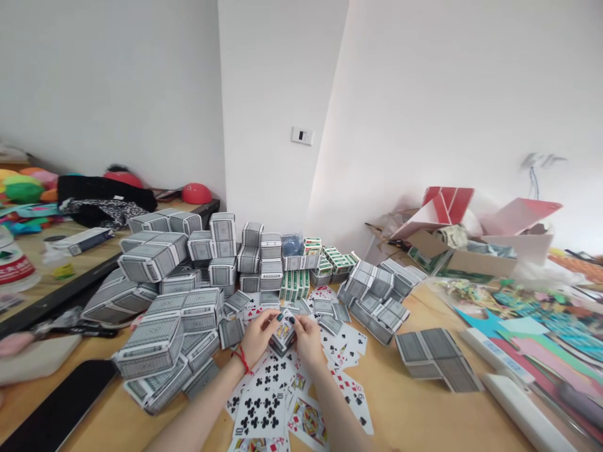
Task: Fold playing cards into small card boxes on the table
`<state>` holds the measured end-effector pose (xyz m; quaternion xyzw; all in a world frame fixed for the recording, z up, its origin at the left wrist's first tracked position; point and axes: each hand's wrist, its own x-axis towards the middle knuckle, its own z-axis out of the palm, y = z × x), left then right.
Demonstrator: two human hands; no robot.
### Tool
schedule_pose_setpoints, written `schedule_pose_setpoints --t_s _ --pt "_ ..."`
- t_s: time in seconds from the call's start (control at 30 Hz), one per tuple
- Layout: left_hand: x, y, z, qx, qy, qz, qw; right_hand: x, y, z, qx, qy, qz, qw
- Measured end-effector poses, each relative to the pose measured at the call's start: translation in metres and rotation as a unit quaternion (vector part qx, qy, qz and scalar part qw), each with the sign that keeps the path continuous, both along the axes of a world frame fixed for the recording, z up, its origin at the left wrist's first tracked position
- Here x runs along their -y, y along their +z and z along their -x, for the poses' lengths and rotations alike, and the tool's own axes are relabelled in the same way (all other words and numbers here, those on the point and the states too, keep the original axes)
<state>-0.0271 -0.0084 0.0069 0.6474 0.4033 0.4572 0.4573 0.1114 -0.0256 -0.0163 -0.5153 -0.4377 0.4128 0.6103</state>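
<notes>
Playing card (284, 329) is pinched between left hand (260, 333) and right hand (307, 336), above loose cards (260, 412); patterned blocks (223, 235) crowd the worktop's (391, 389) far edge.

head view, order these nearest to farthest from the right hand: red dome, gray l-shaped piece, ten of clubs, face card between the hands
1. Face card: right at the right hand, on its left.
2. Ten of clubs: on the table, nearer the person and to the left.
3. Gray L-shaped piece: off to the right.
4. Red dome: far back on the left.
</notes>
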Motion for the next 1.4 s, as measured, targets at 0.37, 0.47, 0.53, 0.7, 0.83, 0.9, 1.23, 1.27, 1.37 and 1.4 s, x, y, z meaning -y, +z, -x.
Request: schedule_pose_setpoints --t_s 0.37,0.47,0.53,0.7,0.83,0.9,1.23,1.27,1.37,1.4 --pt "-0.001 0.0 0.0 0.009 0.002 -0.014 1.0 0.003 0.006 0.006 -0.092 0.014 0.037 0.995" --pt "-0.002 0.0 0.0 0.035 0.031 -0.004 0.999 0.003 0.012 0.003 -0.104 0.06 0.036 0.992" --pt "-0.003 0.0 0.0 0.037 0.043 -0.009 0.998 0.003 0.016 0.001 -0.107 0.104 0.043 0.988" --pt "-0.004 0.001 -0.001 0.029 0.044 -0.021 0.998 0.004 0.015 -0.002 -0.086 0.114 0.024 0.989" --pt "-0.003 0.001 -0.001 0.022 0.067 -0.029 0.997 0.003 0.01 0.001 -0.078 0.129 0.034 0.988" --pt "-0.002 0.001 -0.001 0.018 0.077 -0.032 0.996 0.004 0.009 0.003 -0.096 0.133 0.043 0.986" --pt "-0.005 -0.001 0.0 0.031 0.064 -0.017 0.997 0.01 0.019 0.007 -0.124 0.144 0.052 0.98" --pt "-0.005 0.0 0.0 0.037 0.06 -0.01 0.997 0.01 0.019 0.008 -0.116 0.13 0.048 0.984" --pt "-0.005 0.002 0.0 0.067 0.031 0.024 0.997 0.011 0.017 0.01 -0.105 0.08 0.033 0.991" --pt "-0.005 0.003 0.0 0.078 0.018 0.038 0.996 0.011 0.016 0.01 -0.107 0.066 0.028 0.992"
